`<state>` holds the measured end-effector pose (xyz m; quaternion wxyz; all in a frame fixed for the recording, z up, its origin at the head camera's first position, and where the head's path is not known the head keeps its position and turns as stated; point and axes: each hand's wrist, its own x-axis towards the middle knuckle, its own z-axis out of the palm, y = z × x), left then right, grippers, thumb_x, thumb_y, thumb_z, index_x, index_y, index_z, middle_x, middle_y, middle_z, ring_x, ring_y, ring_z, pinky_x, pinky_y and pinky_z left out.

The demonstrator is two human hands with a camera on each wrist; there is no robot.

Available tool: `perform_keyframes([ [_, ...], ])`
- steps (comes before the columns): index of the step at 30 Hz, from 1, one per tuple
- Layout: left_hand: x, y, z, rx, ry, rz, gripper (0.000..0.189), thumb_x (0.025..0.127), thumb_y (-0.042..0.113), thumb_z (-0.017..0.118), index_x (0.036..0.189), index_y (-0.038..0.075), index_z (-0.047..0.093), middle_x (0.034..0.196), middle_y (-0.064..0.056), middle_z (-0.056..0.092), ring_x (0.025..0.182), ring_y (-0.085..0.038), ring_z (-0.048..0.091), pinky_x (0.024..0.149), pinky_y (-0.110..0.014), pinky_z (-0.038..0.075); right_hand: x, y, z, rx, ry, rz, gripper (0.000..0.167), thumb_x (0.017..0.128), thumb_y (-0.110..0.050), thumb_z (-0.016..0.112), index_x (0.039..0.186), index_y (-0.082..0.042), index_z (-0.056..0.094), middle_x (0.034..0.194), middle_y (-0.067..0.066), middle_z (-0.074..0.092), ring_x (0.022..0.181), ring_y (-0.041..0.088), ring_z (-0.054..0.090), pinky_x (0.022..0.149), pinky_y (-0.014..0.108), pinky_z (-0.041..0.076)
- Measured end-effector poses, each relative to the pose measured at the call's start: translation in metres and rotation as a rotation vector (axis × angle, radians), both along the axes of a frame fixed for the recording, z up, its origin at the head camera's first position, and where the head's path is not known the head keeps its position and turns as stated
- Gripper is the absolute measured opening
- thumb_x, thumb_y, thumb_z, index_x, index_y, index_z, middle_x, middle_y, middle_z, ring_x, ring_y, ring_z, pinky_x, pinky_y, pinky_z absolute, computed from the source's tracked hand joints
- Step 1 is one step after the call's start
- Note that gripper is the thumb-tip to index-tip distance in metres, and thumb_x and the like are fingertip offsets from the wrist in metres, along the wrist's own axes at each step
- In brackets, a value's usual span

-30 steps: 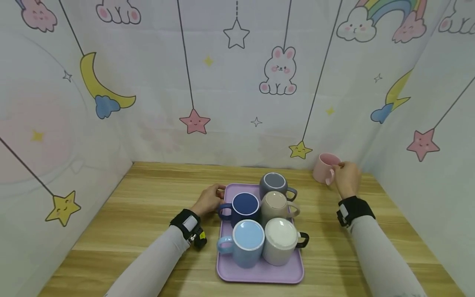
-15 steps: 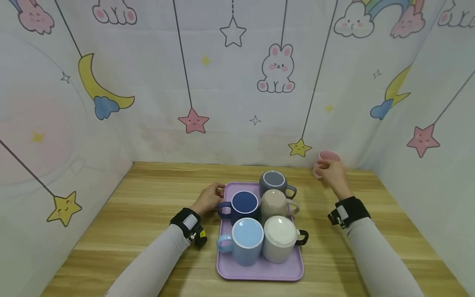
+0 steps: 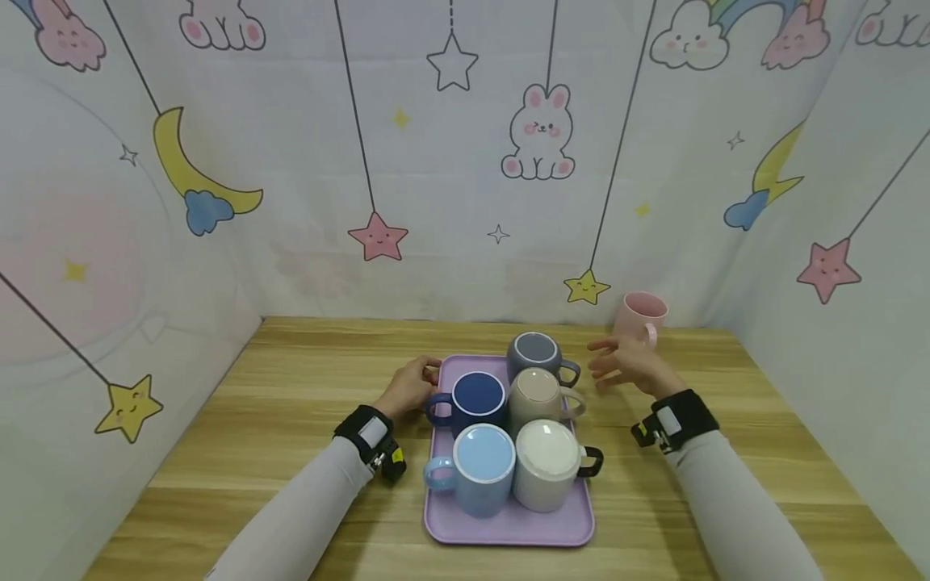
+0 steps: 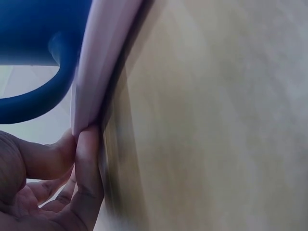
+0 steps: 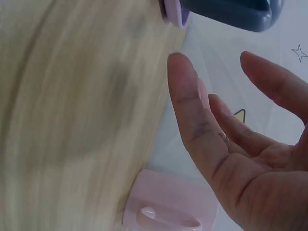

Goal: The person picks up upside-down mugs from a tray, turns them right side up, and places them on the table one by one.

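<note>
My left hand pinches the left rim of a lilac tray between thumb and finger, plain in the left wrist view. Upside down on the tray stand a navy mug, a light blue mug, a white mug with a black handle, a beige mug and a grey mug. My right hand is off the tray to the right, fingers spread and holding nothing, close to the grey mug's handle. Behind it a pink mug sits upright, its handle towards me.
A wood-grain table lies under everything. Pale printed cloth with stars, a moon and a rabbit walls it in at the back and both sides. The pink mug stands near the back cloth at the right.
My right hand has let go of the pink mug and moved left and nearer, towards the grey mug, its fingers spreading. The left hand stays at the tray's rim.
</note>
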<state>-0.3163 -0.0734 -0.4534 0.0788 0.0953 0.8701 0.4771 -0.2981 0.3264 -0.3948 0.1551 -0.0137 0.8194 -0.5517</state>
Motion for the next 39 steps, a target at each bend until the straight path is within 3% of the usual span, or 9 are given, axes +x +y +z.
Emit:
perform_keyframes([
  [6, 0.0, 0.001, -0.005, -0.005, 0.001, 0.001, 0.051, 0.087, -0.007, 0.07, 0.137, -0.005, 0.058, 0.105, -0.019, 0.067, 0.089, -0.028, 0.063, 0.068, -0.03, 0.057, -0.001, -0.005, -0.015, 0.0, -0.046, 0.049, 0.059, 0.098, 0.0, 0.062, 0.149, 0.016, 0.038, 0.118, 0.027, 0.068, 0.1, 0.032, 0.071, 0.093, 0.051, 0.061],
  [10, 0.002, 0.001, -0.005, 0.001, -0.009, 0.005, 0.051, 0.088, -0.008, 0.07, 0.137, -0.006, 0.058, 0.104, -0.019, 0.066, 0.088, -0.028, 0.062, 0.066, -0.029, 0.056, 0.0, -0.007, -0.023, -0.012, -0.047, 0.08, 0.061, 0.093, 0.004, 0.063, 0.148, 0.015, 0.04, 0.108, 0.021, 0.07, 0.095, 0.029, 0.071, 0.092, 0.051, 0.061],
  [22, 0.003, 0.001, -0.004, -0.001, -0.017, 0.012, 0.051, 0.09, -0.007, 0.069, 0.139, -0.004, 0.057, 0.106, -0.018, 0.066, 0.091, -0.028, 0.062, 0.067, -0.028, 0.055, 0.0, -0.015, -0.032, -0.012, -0.044, 0.197, 0.07, 0.087, 0.004, 0.065, 0.15, 0.013, 0.035, 0.102, 0.013, 0.066, 0.087, 0.02, 0.066, 0.08, 0.036, 0.063],
  [28, 0.003, 0.002, -0.003, -0.006, -0.011, 0.007, 0.051, 0.089, -0.005, 0.07, 0.139, -0.003, 0.057, 0.107, -0.018, 0.067, 0.092, -0.028, 0.062, 0.07, -0.029, 0.056, 0.002, -0.022, -0.034, 0.006, -0.038, 0.186, 0.058, 0.087, 0.004, 0.066, 0.141, 0.011, 0.045, 0.097, 0.011, 0.063, 0.082, 0.02, 0.063, 0.072, 0.031, 0.061],
  [39, 0.002, 0.001, -0.002, -0.001, 0.006, -0.004, 0.051, 0.089, -0.005, 0.07, 0.138, -0.004, 0.057, 0.107, -0.019, 0.067, 0.093, -0.028, 0.062, 0.071, -0.029, 0.055, 0.002, -0.029, -0.036, 0.025, -0.031, 0.137, 0.049, 0.09, 0.004, 0.064, 0.137, 0.01, 0.049, 0.102, 0.015, 0.062, 0.088, 0.024, 0.064, 0.076, 0.038, 0.064],
])
